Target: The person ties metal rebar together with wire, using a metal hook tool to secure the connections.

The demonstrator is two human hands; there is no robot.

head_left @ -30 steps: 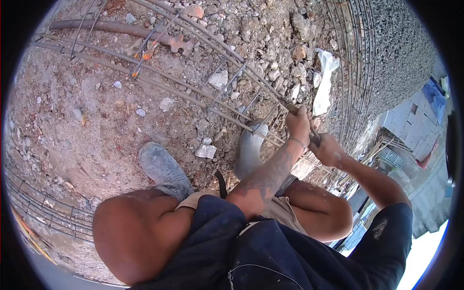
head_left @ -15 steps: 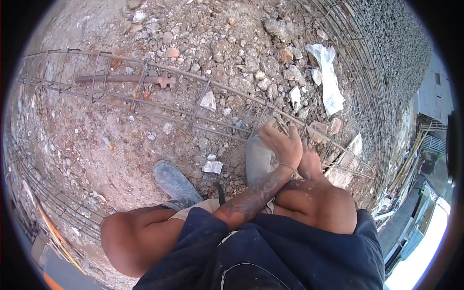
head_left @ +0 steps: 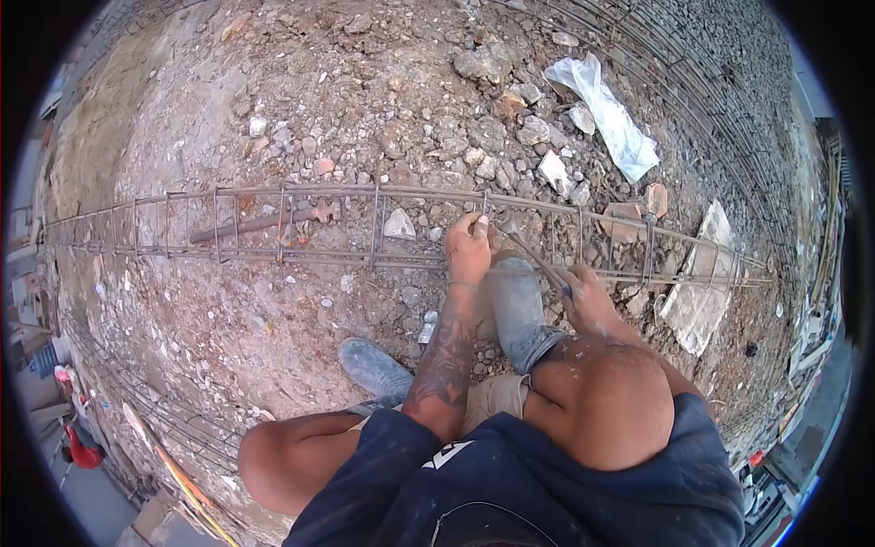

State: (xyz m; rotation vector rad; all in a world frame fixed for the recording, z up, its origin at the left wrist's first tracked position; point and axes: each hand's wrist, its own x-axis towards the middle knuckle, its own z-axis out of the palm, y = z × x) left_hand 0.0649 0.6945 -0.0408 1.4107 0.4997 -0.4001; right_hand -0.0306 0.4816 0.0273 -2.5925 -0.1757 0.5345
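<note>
A long rebar cage (head_left: pixel 376 223) of bars and square stirrups lies across the ground in front of my boots. My left hand (head_left: pixel 468 251) is closed at the cage, thumb and fingers pinched together beside a stirrup; what they pinch is too small to make out. In my right hand (head_left: pixel 588 299), fingers wrapped round the handles, is a pair of pincers (head_left: pixel 540 255). Their head points up and left, a little to the right of my left fingers. My grey boot (head_left: pixel 518 305) stands just below the cage, between the two hands.
A rusty bar tool (head_left: pixel 251 227) lies under the cage at left. White plastic (head_left: pixel 611 118), broken stones (head_left: pixel 535 130) and a pale flat slab (head_left: pixel 702 296) lie around. More rebar cages (head_left: pixel 674 100) curve along the upper right, near a gravel heap. Another cage (head_left: pixel 173 410) lies at lower left.
My hands have moved apart; the right one was partly hidden behind the left and now shows with the pincers. The view has turned, so the cage lies more level.
</note>
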